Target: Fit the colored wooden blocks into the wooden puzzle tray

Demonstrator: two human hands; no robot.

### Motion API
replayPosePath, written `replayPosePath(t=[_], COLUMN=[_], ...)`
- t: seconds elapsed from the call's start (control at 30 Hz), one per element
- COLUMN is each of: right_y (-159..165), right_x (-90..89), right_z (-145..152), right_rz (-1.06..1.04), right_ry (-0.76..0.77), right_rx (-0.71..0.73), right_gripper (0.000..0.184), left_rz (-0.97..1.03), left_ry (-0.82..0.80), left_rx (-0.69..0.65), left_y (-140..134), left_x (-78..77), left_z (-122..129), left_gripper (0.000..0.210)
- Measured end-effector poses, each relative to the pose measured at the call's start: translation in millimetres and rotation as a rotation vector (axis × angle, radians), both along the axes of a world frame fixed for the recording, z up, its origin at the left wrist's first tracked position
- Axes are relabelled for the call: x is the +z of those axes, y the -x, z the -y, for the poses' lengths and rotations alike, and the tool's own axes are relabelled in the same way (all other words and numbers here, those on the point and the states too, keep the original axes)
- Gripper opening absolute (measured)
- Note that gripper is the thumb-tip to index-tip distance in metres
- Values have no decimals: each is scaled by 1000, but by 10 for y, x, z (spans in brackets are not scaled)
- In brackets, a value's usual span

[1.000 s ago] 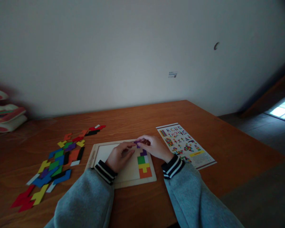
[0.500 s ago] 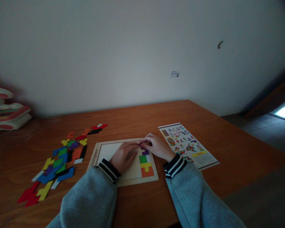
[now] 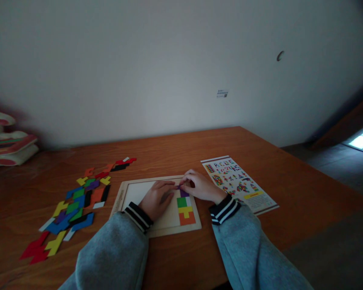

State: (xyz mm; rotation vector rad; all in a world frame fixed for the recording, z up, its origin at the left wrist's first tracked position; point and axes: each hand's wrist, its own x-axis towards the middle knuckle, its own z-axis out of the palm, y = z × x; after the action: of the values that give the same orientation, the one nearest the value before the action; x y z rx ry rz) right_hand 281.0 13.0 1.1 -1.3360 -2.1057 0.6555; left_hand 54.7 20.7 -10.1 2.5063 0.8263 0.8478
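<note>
Both my hands meet over the upper right of a wooden puzzle tray (image 3: 121,197) with a pale base. A purple puzzle piece (image 3: 178,187) is pinched between the fingertips of my left hand (image 3: 157,198) and my right hand (image 3: 202,186), which partly hide it. Just below it another patch of purple (image 3: 184,193) shows in the tray. Down the tray's right side lie a green piece (image 3: 182,202), a yellow piece (image 3: 185,211) and an orange piece (image 3: 186,219), with a bit of white beside the green.
Loose coloured puzzle pieces (image 3: 75,207) lie spread on the wooden table (image 3: 175,145) left of the tray. A printed pattern sheet (image 3: 261,203) is to the right. A red and white object (image 3: 13,149) stands at the far left by the wall (image 3: 139,72).
The purple piece between my fingertips has shifted slightly and sits at a different angle. My right fingers have moved a little; my left hand stays nearly in place.
</note>
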Motion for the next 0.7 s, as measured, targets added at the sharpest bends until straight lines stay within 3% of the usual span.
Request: replayPosePath(t=[0.4,0.57,0.7], right_y=[84,82,99], right_x=[-57,-77,-64], right_z=[7,-5,8], right_rz=[-57,-84,-90], right_ry=[-105,-92,-86], right_rx=[-101,-100,-106], right_gripper=[18,19,18], left_rz=[75,27,-88], left_ry=[15,-114,-255], left_rx=[36,82,183], left_y=[-6,94,436], left_x=[-19,132,262], left_z=[11,39,-21], left_gripper=[23,24,25])
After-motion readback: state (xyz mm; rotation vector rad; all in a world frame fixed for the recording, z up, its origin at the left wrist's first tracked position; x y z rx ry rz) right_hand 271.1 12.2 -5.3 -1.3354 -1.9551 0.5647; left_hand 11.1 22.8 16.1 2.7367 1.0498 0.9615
